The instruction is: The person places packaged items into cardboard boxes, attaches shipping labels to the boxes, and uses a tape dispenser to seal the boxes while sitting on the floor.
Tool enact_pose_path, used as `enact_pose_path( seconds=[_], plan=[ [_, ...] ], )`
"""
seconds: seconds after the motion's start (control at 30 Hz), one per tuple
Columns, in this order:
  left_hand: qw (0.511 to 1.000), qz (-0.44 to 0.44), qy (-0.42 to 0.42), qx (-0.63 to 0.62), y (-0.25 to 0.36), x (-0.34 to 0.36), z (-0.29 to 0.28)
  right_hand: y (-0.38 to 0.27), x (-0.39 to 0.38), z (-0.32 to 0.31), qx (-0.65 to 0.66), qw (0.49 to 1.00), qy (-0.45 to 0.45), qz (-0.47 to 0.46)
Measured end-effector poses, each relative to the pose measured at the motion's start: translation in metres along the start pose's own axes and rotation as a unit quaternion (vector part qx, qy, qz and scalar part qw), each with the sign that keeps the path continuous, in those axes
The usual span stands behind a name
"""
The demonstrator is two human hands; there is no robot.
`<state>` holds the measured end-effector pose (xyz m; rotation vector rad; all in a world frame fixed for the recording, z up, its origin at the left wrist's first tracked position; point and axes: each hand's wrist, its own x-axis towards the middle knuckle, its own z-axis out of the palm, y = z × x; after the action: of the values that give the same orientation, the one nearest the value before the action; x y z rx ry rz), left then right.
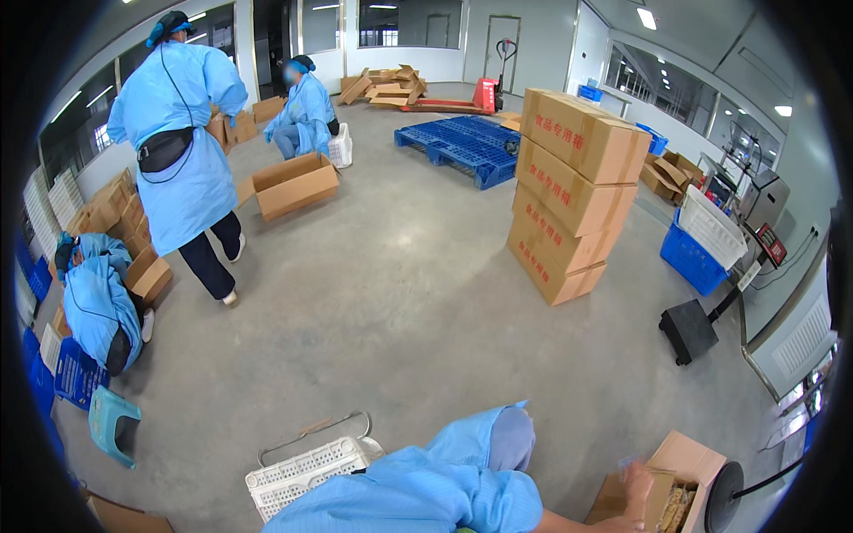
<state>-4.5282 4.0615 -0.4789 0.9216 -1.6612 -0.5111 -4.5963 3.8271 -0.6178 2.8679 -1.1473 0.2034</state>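
At the lower right, my right hand [636, 487] is raised beside an open cardboard carton [689, 460]. Its fingers look curled, and a small clear, blurred thing shows at their tips. Yellowish packs [678, 508] in clear wrapping lie inside the carton. A bare forearm [558, 523], seemingly my left, reaches from a light blue sleeve along the lower edge toward the carton; the fingers of that hand cannot be made out. My blue gown [400, 489] covers my lap, with a grey trouser knee showing.
A white plastic crate [306, 471] with a metal hook [311, 431] lies left of me. Taped cartons [577, 195] stand stacked ahead, near a blue pallet [458, 147]. A scale [689, 330] is at right, a teal stool [112, 426] at left. Three co-workers [182, 133] in blue gowns occupy the left.
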Motion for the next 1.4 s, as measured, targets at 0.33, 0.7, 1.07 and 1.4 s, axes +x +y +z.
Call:
enact_pose_path(
  seconds=[0.33, 0.7, 1.07, 1.4],
  plan=[
    [0.921, -0.238, -0.231, -0.203, -0.012, 0.018, 0.030, -0.034, 0.000, 0.007, 0.068, 0.996, -0.022, -0.056],
    [0.972, -0.013, -0.186, -0.142, -0.021, 0.013, 0.082, -0.052, 0.003, 0.024, 0.073, 0.994, -0.076, -0.040],
    [0.931, 0.304, -0.072, 0.190, 0.005, -0.048, -0.029, -0.096, 0.033, -0.031, 0.124, 0.969, -0.099, 0.188],
    [0.960, 0.050, -0.259, 0.094, -0.025, -0.044, -0.064, -0.055, -0.041, -0.043, 0.437, 0.810, 0.190, 0.342]
  ],
)
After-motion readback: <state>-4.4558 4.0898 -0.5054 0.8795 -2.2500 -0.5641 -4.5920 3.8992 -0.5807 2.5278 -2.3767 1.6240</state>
